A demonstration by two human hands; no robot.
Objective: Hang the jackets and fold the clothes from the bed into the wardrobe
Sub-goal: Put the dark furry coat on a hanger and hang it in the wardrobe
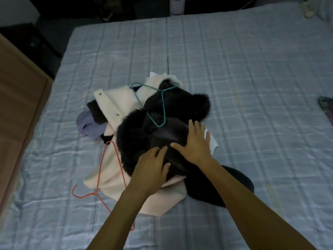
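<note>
A pile of clothes lies in the middle of the bed (234, 73). On top is a black furry jacket (137, 134) with a smooth dark lining. Under it lies a cream jacket (115, 103) with snap buttons. A lilac garment (90, 125) and a dark grey one (95, 110) stick out at the left. A green wire hanger (158, 105) rests on the black jacket. A red wire hanger (100, 170) lies at the pile's near left. My left hand (151, 166) and my right hand (196, 145) rest flat on the black jacket, fingers spread.
A brown wooden panel (19, 109) runs along the bed's left side. A white fan base (177, 5) stands beyond the far edge. A patterned cloth (326, 107) shows at the right edge. A pale item (309, 9) lies at the far right corner.
</note>
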